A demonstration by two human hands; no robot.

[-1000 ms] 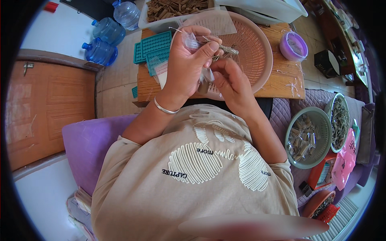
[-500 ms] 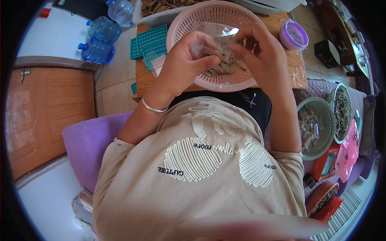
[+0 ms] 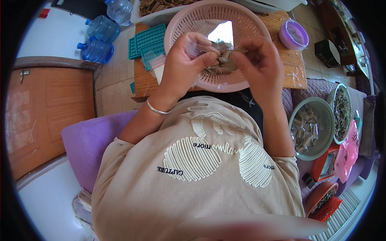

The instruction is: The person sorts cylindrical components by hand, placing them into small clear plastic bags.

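Over a pink slotted basket (image 3: pixel 177 24) on the wooden table, my left hand (image 3: pixel 192 60) is closed on a sheet or bag of clear plastic film (image 3: pixel 223 33), thumb and fingers pinching its near edge. The film stands up and catches bright light. Small brownish dried pieces (image 3: pixel 223 60) show at my left fingertips, and more lie in the basket below. My right hand (image 3: pixel 259 58) is beside them to the right, fingers curled and thumb close to the forefinger. Whatever sits in that pinch is too small to make out.
Teal moulded trays (image 3: pixel 148 39) lie left of the basket, a purple tub (image 3: pixel 293 35) right. Behind stands a white bin (image 3: pixel 140 18) of brown pieces. On the couch at right are a grey-green basket (image 3: pixel 327 140) of small wrapped packets and another basket (image 3: pixel 346 96) of dried stuff.
The clear film now stands taller and shines more brightly. My right hand has come slightly down and turned, its fingers curling lower; my left hand has barely shifted.
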